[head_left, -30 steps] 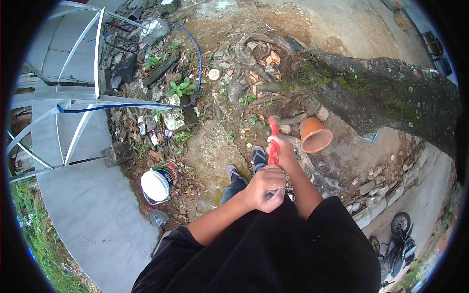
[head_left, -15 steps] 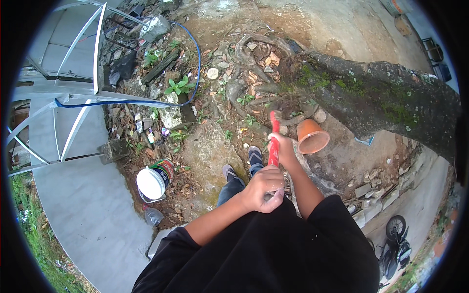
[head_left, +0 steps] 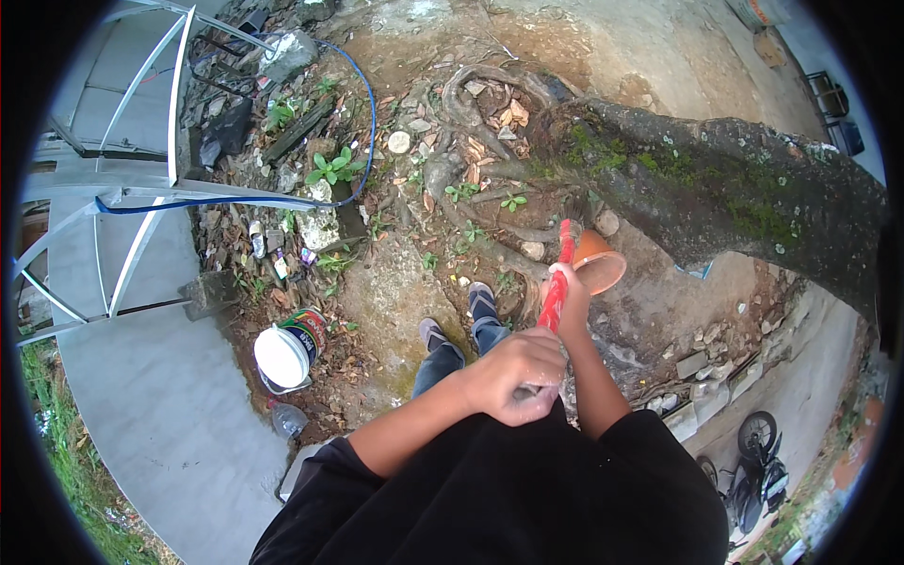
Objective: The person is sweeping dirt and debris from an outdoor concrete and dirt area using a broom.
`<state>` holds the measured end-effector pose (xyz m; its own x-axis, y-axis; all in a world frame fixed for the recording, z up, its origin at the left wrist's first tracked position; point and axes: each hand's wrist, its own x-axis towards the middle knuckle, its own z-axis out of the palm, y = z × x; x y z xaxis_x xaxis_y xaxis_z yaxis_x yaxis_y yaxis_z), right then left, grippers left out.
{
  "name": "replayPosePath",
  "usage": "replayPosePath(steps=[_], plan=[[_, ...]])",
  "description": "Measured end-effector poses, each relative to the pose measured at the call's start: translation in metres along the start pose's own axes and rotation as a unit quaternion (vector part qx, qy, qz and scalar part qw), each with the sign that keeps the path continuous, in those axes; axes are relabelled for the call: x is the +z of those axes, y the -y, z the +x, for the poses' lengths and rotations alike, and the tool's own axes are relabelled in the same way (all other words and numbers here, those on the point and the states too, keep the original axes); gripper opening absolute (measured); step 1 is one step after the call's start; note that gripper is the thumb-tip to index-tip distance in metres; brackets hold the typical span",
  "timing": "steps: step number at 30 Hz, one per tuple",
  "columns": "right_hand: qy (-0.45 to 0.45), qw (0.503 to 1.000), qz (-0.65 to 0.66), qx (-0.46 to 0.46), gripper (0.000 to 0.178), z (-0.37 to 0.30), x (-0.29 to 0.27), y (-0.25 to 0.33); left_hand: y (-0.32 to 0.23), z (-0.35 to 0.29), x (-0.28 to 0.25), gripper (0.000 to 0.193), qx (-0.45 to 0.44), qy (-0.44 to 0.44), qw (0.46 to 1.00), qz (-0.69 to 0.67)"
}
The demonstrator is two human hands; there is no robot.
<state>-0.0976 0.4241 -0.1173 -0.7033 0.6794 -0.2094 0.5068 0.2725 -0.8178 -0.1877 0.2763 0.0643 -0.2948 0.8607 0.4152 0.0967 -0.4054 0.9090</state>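
Note:
Both my hands are closed round a red-handled tool (head_left: 554,303), held out in front of my body. My left hand (head_left: 520,377) grips its near end, close to my black shirt. Farther up the shaft, my right hand (head_left: 573,299) is wrapped round it. The tool's far end points at the ground by the tree roots and is too blurred to name its kind. Just right of that end lies an orange-brown plant pot (head_left: 603,266), tipped on its side and partly hidden behind the tool and my right hand.
A mossy tree trunk (head_left: 716,174) leans across the right, its roots (head_left: 461,179) spreading over leafy soil. At left are a paint bucket (head_left: 287,350), a plastic bottle (head_left: 288,419), a white metal frame (head_left: 174,179) and a blue hose (head_left: 370,122). A motorcycle (head_left: 753,466) stands lower right.
The tool and both hands have swung to the right, so the tool's far end now overlaps the pot's left side. The view has shifted slightly. Both hands keep their grip.

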Motion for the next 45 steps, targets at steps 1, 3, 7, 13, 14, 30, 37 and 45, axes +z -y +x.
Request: replayPosePath(steps=[1, 3, 7, 13, 14, 30, 37, 45], plan=[[0.001, 0.999, 0.005, -0.040, 0.026, 0.011, 0.010, -0.012, 0.011, -0.005, -0.005, 0.019, -0.007, -0.004, 1.000, 0.014], [-0.002, 0.997, 0.011, -0.080, 0.025, 0.031, 0.034, -0.023, 0.020, -0.007, -0.008, 0.018, -0.013, -0.004, 1.000, 0.027], [0.141, 0.981, 0.100, -0.093, 0.024, 0.017, 0.082, 0.004, 0.004, -0.010, 0.003, 0.015, -0.055, -0.043, 0.983, 0.168], [0.180, 0.971, 0.018, -0.159, 0.026, -0.010, 0.001, 0.050, -0.054, -0.005, 0.022, 0.020, -0.036, -0.056, 0.989, 0.133], [0.171, 0.973, -0.014, -0.153, 0.026, -0.015, -0.013, 0.052, -0.055, -0.004, 0.028, 0.020, -0.015, -0.058, 0.992, 0.113], [0.274, 0.953, 0.052, -0.121, 0.025, -0.050, 0.008, 0.093, -0.089, -0.001, 0.038, 0.022, 0.024, -0.094, 0.985, 0.143], [0.147, 0.985, 0.002, -0.089, 0.026, 0.001, 0.023, 0.013, -0.014, -0.044, 0.011, 0.019, -0.008, -0.101, 0.990, 0.097], [0.324, 0.916, 0.105, -0.210, 0.024, -0.030, 0.078, 0.085, -0.069, -0.024, 0.018, 0.018, -0.010, -0.133, 0.963, 0.235]])
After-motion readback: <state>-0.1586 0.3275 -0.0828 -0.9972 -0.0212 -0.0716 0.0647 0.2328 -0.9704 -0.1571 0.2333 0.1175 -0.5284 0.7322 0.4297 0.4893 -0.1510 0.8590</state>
